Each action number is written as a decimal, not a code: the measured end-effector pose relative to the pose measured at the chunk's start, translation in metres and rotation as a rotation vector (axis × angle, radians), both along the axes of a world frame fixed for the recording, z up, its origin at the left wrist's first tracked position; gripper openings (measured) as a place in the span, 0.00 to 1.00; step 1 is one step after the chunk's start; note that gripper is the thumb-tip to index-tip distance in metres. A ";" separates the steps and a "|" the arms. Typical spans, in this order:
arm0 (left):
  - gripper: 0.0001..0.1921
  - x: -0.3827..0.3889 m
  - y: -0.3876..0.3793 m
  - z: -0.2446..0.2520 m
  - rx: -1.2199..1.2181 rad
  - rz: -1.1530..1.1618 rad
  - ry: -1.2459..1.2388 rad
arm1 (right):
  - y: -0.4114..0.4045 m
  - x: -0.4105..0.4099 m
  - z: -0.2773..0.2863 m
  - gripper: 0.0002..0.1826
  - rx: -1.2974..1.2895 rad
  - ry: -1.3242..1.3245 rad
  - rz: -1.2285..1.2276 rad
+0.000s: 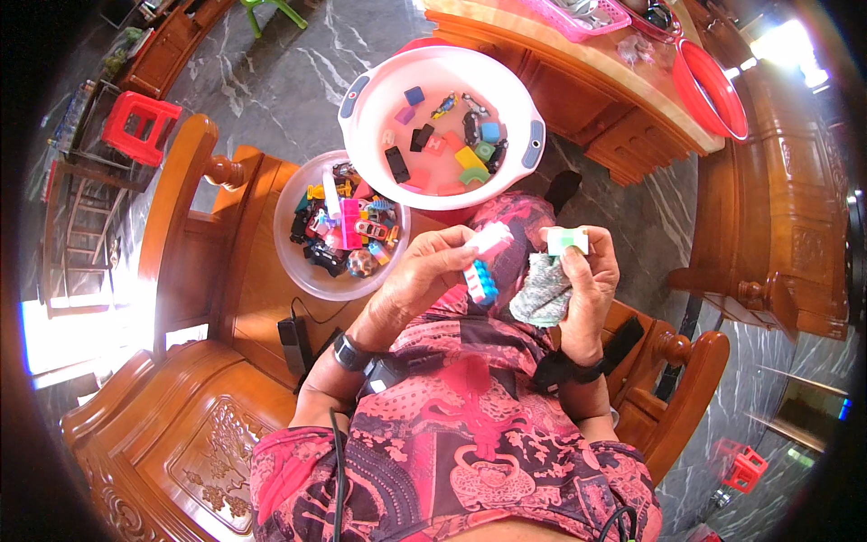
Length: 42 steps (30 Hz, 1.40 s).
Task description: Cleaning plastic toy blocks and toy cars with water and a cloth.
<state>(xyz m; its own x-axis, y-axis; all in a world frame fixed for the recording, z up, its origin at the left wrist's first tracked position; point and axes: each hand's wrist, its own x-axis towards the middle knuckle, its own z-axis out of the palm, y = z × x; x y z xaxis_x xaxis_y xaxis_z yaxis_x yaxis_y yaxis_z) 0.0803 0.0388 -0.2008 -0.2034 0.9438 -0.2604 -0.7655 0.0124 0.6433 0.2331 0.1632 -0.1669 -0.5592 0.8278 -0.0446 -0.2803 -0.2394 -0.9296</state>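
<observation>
My left hand (pixel 433 264) grips a pink toy block (pixel 491 241) and a blue and white toy block (pixel 481 282) whose blue studs face right. In my right hand (pixel 589 284), a white and green block (pixel 567 240) is pinched between thumb and fingers. A crumpled grey cloth (pixel 542 291) hangs under that block, held by the same hand. Both hands are above my lap, a short gap apart. Beyond them stands a white basin (pixel 443 200) with toy blocks and small toy vehicles in water. A clear plastic tub (pixel 288 261) full of mixed toys stands left of it.
I sit on a carved wooden bench (pixel 223 433); a black device (pixel 294 345) with a cable lies on its seat at left. A wooden cabinet (pixel 609 115) with a pink basket (pixel 576 24) and a red basin (pixel 708 91) stands beyond. A red stool (pixel 139 129) is far left.
</observation>
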 end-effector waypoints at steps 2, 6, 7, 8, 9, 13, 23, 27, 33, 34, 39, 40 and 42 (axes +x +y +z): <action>0.23 -0.004 0.000 -0.005 0.047 -0.008 -0.085 | 0.007 0.007 -0.005 0.08 0.001 -0.013 0.047; 0.25 -0.002 0.002 -0.008 0.086 0.013 -0.207 | 0.004 0.009 -0.011 0.10 0.122 0.017 0.104; 0.25 -0.002 0.003 -0.007 0.078 0.007 -0.228 | 0.003 0.011 -0.013 0.11 0.084 -0.003 0.114; 0.25 -0.001 0.003 -0.007 0.069 0.002 -0.249 | 0.001 0.012 -0.013 0.12 0.045 -0.024 0.124; 0.25 -0.002 0.003 -0.007 0.068 0.000 -0.249 | 0.000 0.010 -0.013 0.12 0.040 -0.005 0.123; 0.18 -0.006 0.002 -0.010 0.155 -0.105 -0.377 | -0.002 0.007 -0.010 0.11 0.053 0.037 0.119; 0.20 -0.001 0.003 -0.008 0.192 -0.081 -0.291 | -0.005 0.009 -0.008 0.12 0.140 -0.040 0.258; 0.18 -0.002 0.002 -0.005 0.213 -0.103 -0.262 | -0.006 0.009 -0.006 0.12 0.165 -0.043 0.278; 0.18 0.003 0.000 0.006 0.178 -0.010 -0.060 | -0.009 0.010 -0.006 0.13 0.168 -0.051 0.292; 0.19 0.003 -0.001 0.003 0.164 0.046 0.059 | -0.010 0.010 -0.005 0.13 0.159 -0.063 0.284; 0.23 0.003 -0.006 0.005 0.114 0.171 0.339 | -0.010 0.012 -0.011 0.15 0.130 -0.077 0.241; 0.23 0.003 -0.007 0.005 0.115 0.178 0.340 | -0.010 0.012 -0.012 0.16 0.127 -0.076 0.235; 0.23 0.004 -0.009 0.006 0.162 0.223 0.399 | -0.010 0.013 -0.011 0.17 0.117 -0.072 0.245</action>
<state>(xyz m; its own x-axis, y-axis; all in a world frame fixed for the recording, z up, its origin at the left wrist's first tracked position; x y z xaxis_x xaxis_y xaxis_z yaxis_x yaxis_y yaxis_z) 0.0839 0.0295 -0.1944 -0.4596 0.8878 0.0256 -0.4316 -0.2484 0.8672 0.2458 0.1534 -0.1781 -0.7423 0.6701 -0.0040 -0.1593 -0.1822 -0.9703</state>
